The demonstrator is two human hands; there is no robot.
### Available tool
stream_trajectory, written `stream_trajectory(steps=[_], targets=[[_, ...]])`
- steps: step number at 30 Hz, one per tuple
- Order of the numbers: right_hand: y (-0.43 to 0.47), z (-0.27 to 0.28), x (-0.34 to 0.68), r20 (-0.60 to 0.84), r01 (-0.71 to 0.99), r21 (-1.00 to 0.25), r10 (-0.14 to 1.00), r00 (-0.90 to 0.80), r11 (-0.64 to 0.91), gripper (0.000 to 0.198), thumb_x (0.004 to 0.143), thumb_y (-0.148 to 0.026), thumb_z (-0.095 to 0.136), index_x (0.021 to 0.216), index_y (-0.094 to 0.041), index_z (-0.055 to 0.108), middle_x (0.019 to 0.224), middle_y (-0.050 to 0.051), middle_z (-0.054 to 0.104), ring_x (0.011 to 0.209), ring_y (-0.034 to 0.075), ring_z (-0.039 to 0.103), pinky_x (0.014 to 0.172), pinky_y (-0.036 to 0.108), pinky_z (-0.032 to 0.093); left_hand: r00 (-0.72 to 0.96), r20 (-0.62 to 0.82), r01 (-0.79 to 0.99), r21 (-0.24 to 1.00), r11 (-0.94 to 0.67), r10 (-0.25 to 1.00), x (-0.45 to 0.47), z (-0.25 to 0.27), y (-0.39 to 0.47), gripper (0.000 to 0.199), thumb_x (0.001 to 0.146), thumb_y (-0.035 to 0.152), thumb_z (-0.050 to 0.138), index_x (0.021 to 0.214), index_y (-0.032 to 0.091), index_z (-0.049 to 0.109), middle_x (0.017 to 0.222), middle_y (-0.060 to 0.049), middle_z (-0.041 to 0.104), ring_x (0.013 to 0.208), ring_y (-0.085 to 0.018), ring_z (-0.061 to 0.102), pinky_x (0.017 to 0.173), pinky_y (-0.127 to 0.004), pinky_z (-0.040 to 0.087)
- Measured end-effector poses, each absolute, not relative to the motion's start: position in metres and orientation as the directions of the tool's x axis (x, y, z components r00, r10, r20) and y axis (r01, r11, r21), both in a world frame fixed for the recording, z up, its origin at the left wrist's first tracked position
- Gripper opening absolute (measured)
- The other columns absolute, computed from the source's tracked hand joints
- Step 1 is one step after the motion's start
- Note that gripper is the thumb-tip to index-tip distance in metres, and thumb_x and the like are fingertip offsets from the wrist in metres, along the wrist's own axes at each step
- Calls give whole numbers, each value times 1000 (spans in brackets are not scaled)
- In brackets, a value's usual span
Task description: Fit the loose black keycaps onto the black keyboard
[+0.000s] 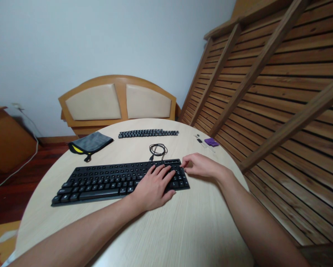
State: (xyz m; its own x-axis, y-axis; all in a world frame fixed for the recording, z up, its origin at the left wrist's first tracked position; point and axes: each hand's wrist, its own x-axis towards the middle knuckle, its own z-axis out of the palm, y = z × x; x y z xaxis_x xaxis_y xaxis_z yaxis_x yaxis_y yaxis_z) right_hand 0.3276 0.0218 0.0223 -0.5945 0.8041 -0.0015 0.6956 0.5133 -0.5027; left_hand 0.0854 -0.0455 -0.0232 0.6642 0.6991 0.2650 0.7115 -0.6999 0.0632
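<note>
A black keyboard [99,183] lies in front of me on the round table. Its lower left rows carry keycaps, while the upper rows show small bare key switches. My left hand [154,185] rests over the keyboard's right part, palm down with the fingers spread. At the keyboard's upper right corner, my right hand [196,165] has thumb and fingers pinched together. What sits between those fingertips, if anything, is too small to make out. Behind the keyboard is its coiled black cable [158,150]. Farther back, several loose dark keycaps [148,133] stand in rows.
A grey cloth with a yellow underside [91,142] is at the table's back left. On the right lie a purple cloth [211,142] and small wire-like tools [201,141]. Beyond the round table [205,222] stand a padded headboard [94,102] and a leaning slatted wooden frame [266,92].
</note>
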Motion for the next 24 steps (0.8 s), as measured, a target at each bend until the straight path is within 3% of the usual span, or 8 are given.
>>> stream_trajectory(steps=[4, 9, 21, 24], targets=[[21, 24, 326, 7, 702, -492, 809, -588, 514, 11, 81, -22, 61, 81, -20, 72, 84, 3, 75, 78, 19, 65, 72, 28, 44, 669, 266, 707, 59, -704, 694, 85, -25, -45, 62, 96, 52, 48, 147, 16, 43, 151, -13, 45, 140, -33, 39, 116, -53, 29], [26, 19, 329, 19, 666, -541, 799, -600, 513, 22, 83, -41, 69, 88, -20, 72, 88, 4, 75, 81, 20, 66, 75, 29, 46, 670, 275, 704, 61, -708, 689, 84, -25, -45, 62, 96, 52, 48, 147, 17, 42, 152, -13, 45, 139, -33, 39, 116, -53, 29], [42, 10, 331, 63, 649, -567, 813, -579, 507, 22, 89, -38, 61, 87, -18, 69, 86, 4, 73, 79, 19, 66, 73, 28, 47, 668, 272, 708, 54, -704, 693, 85, -27, -45, 61, 97, 52, 46, 146, 17, 44, 152, -14, 45, 140, -33, 39, 116, -53, 29], [69, 3, 332, 149, 764, -446, 880, -450, 466, 21, 93, -36, 56, 97, -18, 67, 91, 5, 73, 81, 17, 66, 73, 26, 48, 664, 272, 711, 60, -701, 696, 85, -27, -45, 61, 97, 53, 45, 147, 17, 44, 152, -13, 45, 140, -33, 38, 115, -54, 29]])
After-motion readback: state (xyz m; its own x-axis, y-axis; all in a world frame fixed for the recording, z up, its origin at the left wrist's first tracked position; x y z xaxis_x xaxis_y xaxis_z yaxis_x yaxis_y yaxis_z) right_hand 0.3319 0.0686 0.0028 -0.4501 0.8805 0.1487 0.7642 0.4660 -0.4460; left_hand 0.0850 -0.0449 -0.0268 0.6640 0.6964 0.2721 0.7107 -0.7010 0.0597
